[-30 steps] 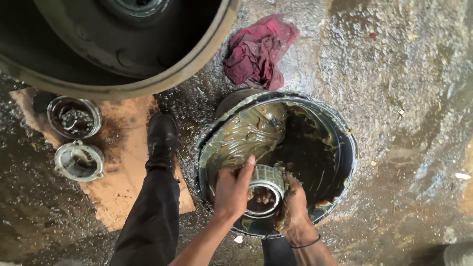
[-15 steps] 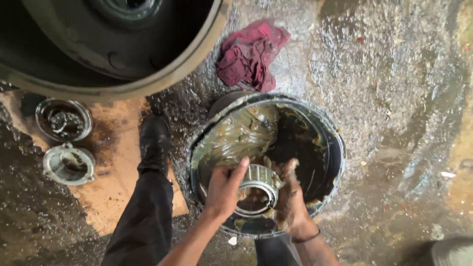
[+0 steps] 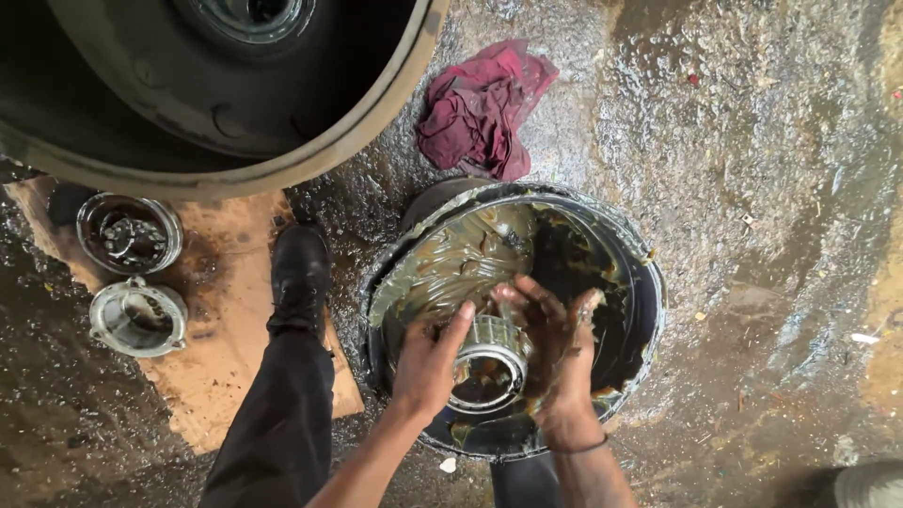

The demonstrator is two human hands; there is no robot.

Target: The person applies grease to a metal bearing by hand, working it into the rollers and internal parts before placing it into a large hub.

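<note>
Over a round bucket [image 3: 640, 282] lined with brownish-green grease, both hands hold a metal roller bearing [image 3: 486, 362]. My left hand [image 3: 428, 362] cups its left side. On the bearing's right side, my right hand [image 3: 555, 348], smeared with grease, presses with fingers spread. The bearing's open centre faces up and is dark with grease.
A large wheel hub [image 3: 216, 85] fills the top left. A red rag [image 3: 482, 108] lies on the wet concrete above the bucket. Two round metal parts [image 3: 129, 232] [image 3: 138, 316] sit on a cardboard sheet [image 3: 226, 367] at left, beside my black boot [image 3: 299, 273].
The right hand has moved from under the bearing up onto its right side, fingers spread. The bearing has stayed over the bucket, tilting slightly.
</note>
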